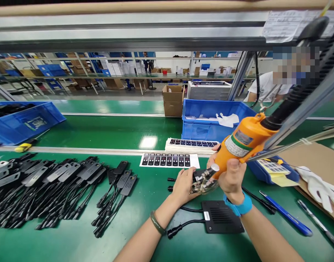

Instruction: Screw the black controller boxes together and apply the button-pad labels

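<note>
My right hand (232, 178), with a blue wristband, is closed around an orange electric screwdriver (235, 145) that slants down to the left. Its metal lower end points at a black cabled box (197, 174), mostly hidden behind tool and fingers. My left hand (184, 183), a dark bangle on its wrist, grips that box beside the tool's end. Two connector ends (171, 188) stick out to the left of the hand. Just below the hands, a flat black ribbed box (224, 218) with cables lies on the green bench (150, 236).
Many black cabled units (63, 174) lie at left. Printed label sheets (169, 160) sit ahead, before a blue bin (205, 129) and cardboard box (173, 100). At right are a blue pen-like tool (287, 214), a pen (319, 225) and white gloves (317, 185). A person (265, 85) is beyond.
</note>
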`<state>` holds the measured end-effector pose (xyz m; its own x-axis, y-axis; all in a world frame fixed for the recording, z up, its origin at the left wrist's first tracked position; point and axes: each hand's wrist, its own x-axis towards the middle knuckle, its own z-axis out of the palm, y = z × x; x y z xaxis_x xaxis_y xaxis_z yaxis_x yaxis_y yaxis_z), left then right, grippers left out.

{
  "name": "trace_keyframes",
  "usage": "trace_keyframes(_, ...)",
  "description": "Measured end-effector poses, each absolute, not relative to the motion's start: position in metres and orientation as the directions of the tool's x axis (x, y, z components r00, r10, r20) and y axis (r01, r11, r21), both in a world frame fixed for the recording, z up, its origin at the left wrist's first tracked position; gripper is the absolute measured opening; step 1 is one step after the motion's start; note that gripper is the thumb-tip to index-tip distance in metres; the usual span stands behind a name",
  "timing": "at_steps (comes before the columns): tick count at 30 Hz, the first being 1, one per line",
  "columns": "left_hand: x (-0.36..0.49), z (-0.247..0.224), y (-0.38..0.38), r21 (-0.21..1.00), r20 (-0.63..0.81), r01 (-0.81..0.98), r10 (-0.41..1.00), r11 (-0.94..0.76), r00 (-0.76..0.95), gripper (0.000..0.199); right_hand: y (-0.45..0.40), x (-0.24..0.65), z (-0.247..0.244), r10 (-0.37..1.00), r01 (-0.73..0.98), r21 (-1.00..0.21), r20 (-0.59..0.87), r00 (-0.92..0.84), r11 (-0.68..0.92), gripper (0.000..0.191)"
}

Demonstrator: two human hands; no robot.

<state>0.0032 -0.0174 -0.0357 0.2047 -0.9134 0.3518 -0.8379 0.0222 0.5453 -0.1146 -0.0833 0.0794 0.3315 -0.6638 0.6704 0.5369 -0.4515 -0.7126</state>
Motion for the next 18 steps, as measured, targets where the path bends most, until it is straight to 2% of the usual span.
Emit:
trace_keyframes(2,0.002,-0.032,-0.016,0.540,0.334,-0.841,-0.920,0.009,0.205,0.078,-0.090,-0.123,0.092,-0.686,0.561,-0.714,0.654,0.321,-0.419,0.047)
trace_keyframes(4,0.001,-0.029,-0.014,0.535,0.314,-0.845,-0.924,-0.017,0.217,0.079,-0.103,-0.130,0.114,-0.713,0.547,-0.702,0.656,0.248,-0.456,0.055)
trace_keyframes(7,-0.001,-0.027,-0.014,0.522,0.289,-0.852,-0.931,-0.044,0.225,0.083,-0.133,-0.131,0.149,-0.698,0.495,-0.664,0.701,0.150,-0.560,0.050)
trace_keyframes(10,-0.001,-0.027,-0.016,0.509,0.271,-0.859,-0.936,-0.057,0.223,0.087,-0.166,-0.127,0.174,-0.667,0.443,-0.667,0.722,0.186,-0.599,0.046)
trace_keyframes(12,0.000,-0.027,-0.016,0.501,0.265,-0.863,-0.938,-0.064,0.224,0.087,-0.181,-0.129,0.181,-0.654,0.298,-0.696,0.717,0.242,-0.653,0.048)
trace_keyframes(14,-0.001,-0.023,-0.015,0.490,0.263,-0.869,-0.939,-0.065,0.219,0.086,-0.183,-0.140,0.179,-0.632,0.054,-0.673,0.717,0.295,-0.738,0.050)
trace_keyframes(16,0.000,-0.016,-0.010,0.480,0.260,-0.874,-0.939,-0.075,0.224,0.085,-0.171,-0.158,0.165,-0.565,-0.228,-0.517,0.757,0.329,-0.825,0.056)
trace_keyframes(18,0.001,-0.005,-0.002,0.466,0.254,-0.878,-0.935,-0.106,0.248,0.084,-0.149,-0.179,0.135,-0.474,-0.434,-0.290,0.776,0.415,-0.853,0.062)
